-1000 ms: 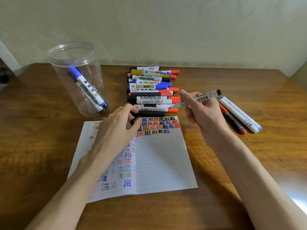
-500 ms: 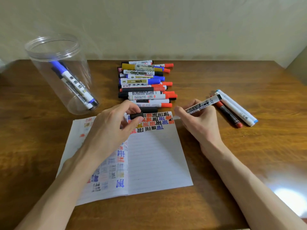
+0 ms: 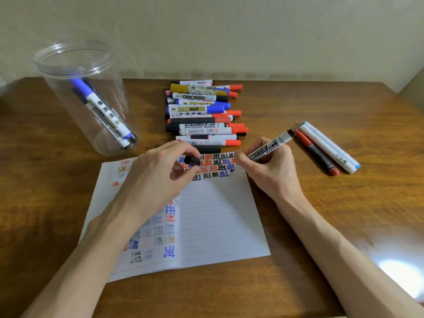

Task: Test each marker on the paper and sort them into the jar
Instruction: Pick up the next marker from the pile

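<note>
The right grip [image 3: 270, 171] held a white marker [image 3: 274, 145] with black writing, pointed down at the paper [image 3: 220, 214]. The left grip [image 3: 156, 180] pinched a small black cap [image 3: 192, 161]

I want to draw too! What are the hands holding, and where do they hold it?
The right hand holds a marker low on its barrel. The left hand pinches a black cap.
</note>
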Demonstrator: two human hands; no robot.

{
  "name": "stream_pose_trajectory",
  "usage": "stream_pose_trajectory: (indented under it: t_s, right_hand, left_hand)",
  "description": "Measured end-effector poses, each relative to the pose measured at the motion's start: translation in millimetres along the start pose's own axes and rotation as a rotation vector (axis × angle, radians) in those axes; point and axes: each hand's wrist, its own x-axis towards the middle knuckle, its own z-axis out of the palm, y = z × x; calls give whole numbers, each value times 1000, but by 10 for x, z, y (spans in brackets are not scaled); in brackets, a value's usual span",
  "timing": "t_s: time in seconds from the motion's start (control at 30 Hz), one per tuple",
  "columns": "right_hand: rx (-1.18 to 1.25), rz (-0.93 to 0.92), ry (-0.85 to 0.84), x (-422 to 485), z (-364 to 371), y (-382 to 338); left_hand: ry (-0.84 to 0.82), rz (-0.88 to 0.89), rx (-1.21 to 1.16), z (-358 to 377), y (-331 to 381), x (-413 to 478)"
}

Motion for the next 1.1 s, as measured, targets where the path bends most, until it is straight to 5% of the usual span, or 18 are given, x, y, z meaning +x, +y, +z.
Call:
stream_pose_trajectory:
  t_s: [1.1]
  right_hand:
    - [2,-51,-55,1,13,39]
  left_hand:
    - [28,15,-12,-5,6,10]
